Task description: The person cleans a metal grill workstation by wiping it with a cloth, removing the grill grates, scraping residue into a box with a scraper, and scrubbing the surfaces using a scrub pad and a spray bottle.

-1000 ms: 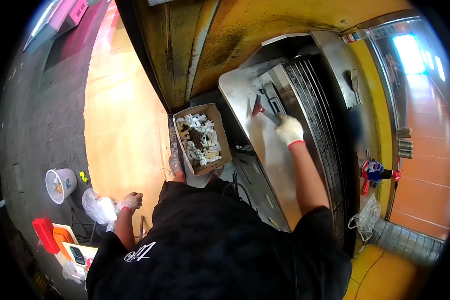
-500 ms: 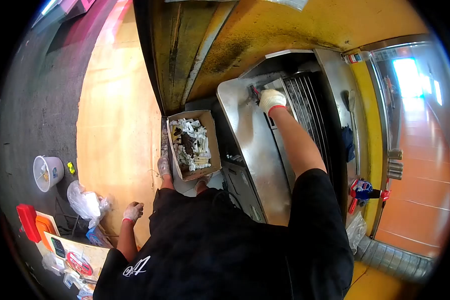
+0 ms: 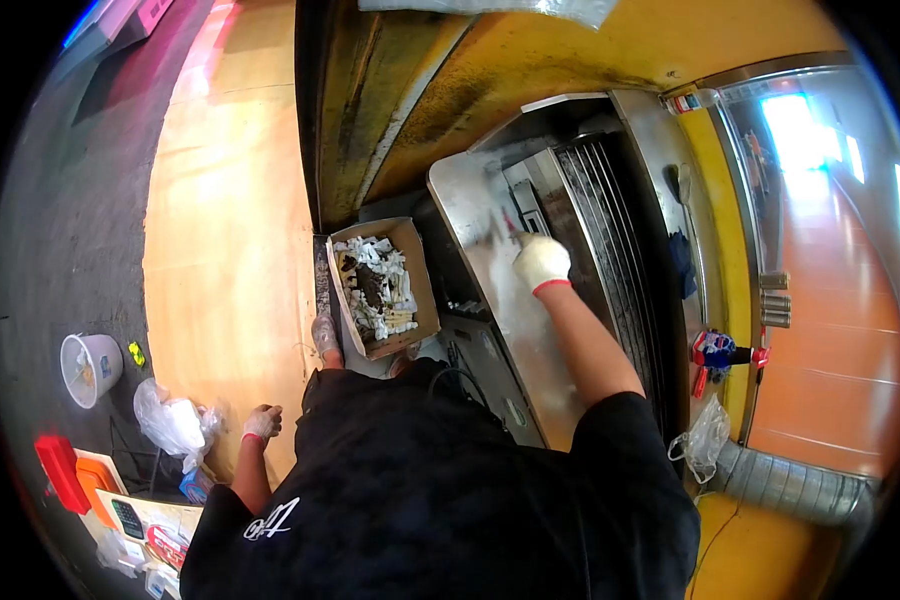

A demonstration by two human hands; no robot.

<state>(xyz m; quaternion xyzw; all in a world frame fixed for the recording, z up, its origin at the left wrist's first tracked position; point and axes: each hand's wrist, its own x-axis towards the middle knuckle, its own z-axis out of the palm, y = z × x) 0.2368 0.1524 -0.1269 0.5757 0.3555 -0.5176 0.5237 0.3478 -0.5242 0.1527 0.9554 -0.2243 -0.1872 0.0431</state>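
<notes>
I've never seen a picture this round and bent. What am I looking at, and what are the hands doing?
There's no robot here, just a person. The camera is worn on their head and looks forward and down, so you see their black shirt from above. The right hand, in a pale glove with a red cuff, grips a tool over a metal surface; the tool's end is reddish but blurred. Pale smears lie on that surface, and metal bars run alongside. The left hand is out to the side, with nothing visible in it. By the feet sits a box of crumpled white scraps.
</notes>
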